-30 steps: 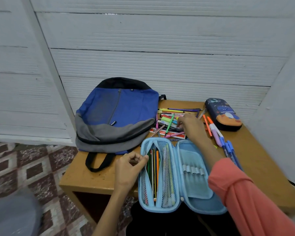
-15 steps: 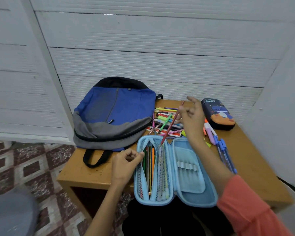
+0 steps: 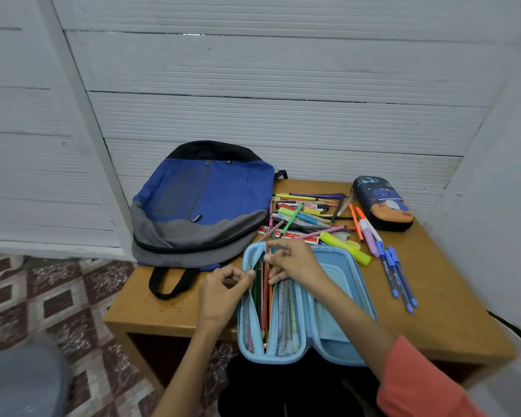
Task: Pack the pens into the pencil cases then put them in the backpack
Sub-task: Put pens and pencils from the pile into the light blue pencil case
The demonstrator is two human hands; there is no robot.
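The light blue pencil case lies open at 6 o'clock on the wooden table, and its near end hangs a little over the table edge.

The left hand is at 9 o'clock from this case. Its fingers are curled, and the thumb and forefinger pinch the blue border of the mesh pocket, so the pocket stands open.

The right hand comes out of a coral sleeve and is over the far end of the case, at 12 o'clock from the pocket. Its fingertips are close together and pinch the upper part of a red pencil. This pencil lies lengthwise inside the pocket among other coloured pencils, with its lower end toward 6 o'clock.

At 12 o'clock from the open case, a heap of pens and markers lies on the table, not yet packed. A yellow highlighter lies at 1 o'clock, just beside the far right corner of the case. Some blue pens lie side by side at 3 o'clock, apart from the case.

The dark blue pencil case is closed and lies at 2 o'clock, near the far right corner of the table.

The backpack, blue and grey with a black top, lies flat at 10 o'clock. It covers the far left part of the table and reaches over its left edge.
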